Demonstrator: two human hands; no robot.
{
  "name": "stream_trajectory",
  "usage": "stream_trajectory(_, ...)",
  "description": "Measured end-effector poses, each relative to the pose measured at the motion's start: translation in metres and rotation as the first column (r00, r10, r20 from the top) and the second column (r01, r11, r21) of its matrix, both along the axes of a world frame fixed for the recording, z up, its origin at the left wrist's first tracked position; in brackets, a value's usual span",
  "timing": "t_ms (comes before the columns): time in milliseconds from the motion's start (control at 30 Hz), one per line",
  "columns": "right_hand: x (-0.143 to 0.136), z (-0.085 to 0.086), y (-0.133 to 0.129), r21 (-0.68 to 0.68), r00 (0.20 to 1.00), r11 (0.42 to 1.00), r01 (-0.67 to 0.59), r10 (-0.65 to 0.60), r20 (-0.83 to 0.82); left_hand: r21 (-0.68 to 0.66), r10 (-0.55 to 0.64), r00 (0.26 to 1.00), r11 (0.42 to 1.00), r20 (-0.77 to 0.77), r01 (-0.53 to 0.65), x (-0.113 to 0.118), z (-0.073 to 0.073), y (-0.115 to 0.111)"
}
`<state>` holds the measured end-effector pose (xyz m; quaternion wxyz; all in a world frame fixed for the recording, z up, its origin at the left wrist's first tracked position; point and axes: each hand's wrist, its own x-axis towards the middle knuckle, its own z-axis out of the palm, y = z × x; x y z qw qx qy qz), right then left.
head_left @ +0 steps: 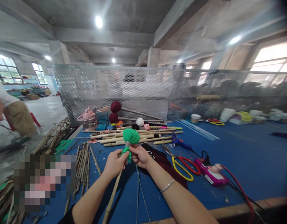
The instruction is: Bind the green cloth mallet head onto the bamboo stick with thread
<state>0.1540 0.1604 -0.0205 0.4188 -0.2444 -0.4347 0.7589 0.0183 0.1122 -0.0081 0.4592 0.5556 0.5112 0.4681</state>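
Note:
A bamboo stick (pixel 114 196) topped with a round green cloth head (pixel 131 136) is held up over the blue table. My left hand (pixel 115 161) is closed round the stick and the gathered green cloth just below the head. Pinched at the neck of the head is my right hand (pixel 140 155), its fingers closed by a grey band and thin cord. Two strands of cord (pixel 138 189) hang down from there over the table. The exact fingertip contact is partly hidden.
Scissors (pixel 184 168), a blue glue gun (pixel 179 141), a purple power strip (pixel 211 172) and dark cloth (pixel 164 161) lie right. Bamboo sticks (pixel 124 137) lie beyond; twigs (pixel 82 165) lie left. Behind stands a perforated metal screen (pixel 143 90). A person (pixel 17 112) is far left.

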Motion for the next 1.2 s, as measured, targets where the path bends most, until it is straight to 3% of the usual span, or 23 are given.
stream_trajectory(200,-0.001,0.000,-0.004,-0.017,0.998,1.000,-0.011,0.010,-0.070,-0.161,-0.197,0.929,0.953,0.312,0.256,-0.003,-0.008,0.003)
stream_trajectory(267,-0.004,-0.003,-0.004,-0.033,0.999,0.999,0.007,-0.008,-0.043,-0.237,-0.165,0.929,0.939,0.330,0.250,-0.005,-0.009,0.006)
stream_trajectory(333,-0.006,-0.006,-0.003,-0.057,1.000,0.998,0.017,-0.018,-0.011,-0.278,-0.087,0.959,0.946,0.270,0.164,-0.006,-0.008,0.006)
stream_trajectory(400,-0.009,-0.009,-0.001,-0.080,0.999,0.996,0.031,-0.030,0.014,-0.209,0.010,0.990,0.978,0.139,0.019,-0.005,-0.006,0.004)
stream_trajectory(467,-0.012,-0.011,-0.001,-0.089,0.998,0.995,0.049,-0.045,0.038,-0.025,0.117,0.993,0.993,-0.028,-0.118,-0.003,-0.004,0.000)
stream_trajectory(533,-0.014,-0.012,0.000,-0.088,0.995,0.993,0.073,-0.067,0.071,0.158,0.211,0.963,0.970,-0.169,-0.185,-0.001,-0.005,-0.003)
stream_trajectory(600,-0.015,-0.012,0.000,-0.086,0.992,0.993,0.078,-0.069,0.105,0.250,0.252,0.935,0.949,-0.250,-0.189,-0.001,-0.006,-0.004)
stream_trajectory(767,-0.010,-0.007,0.001,-0.005,0.994,1.000,0.014,-0.013,0.107,0.292,0.252,0.918,0.943,-0.305,-0.161,-0.007,-0.006,-0.001)
stream_trajectory(1067,-0.002,0.006,0.000,0.032,0.980,0.992,0.125,-0.128,0.155,0.149,0.204,0.979,0.969,-0.024,-0.199,-0.008,0.002,-0.001)
stream_trajectory(1200,-0.005,0.004,0.002,0.018,0.986,0.990,0.141,-0.142,0.084,-0.015,0.078,0.973,0.997,0.215,-0.077,0.000,0.006,-0.001)
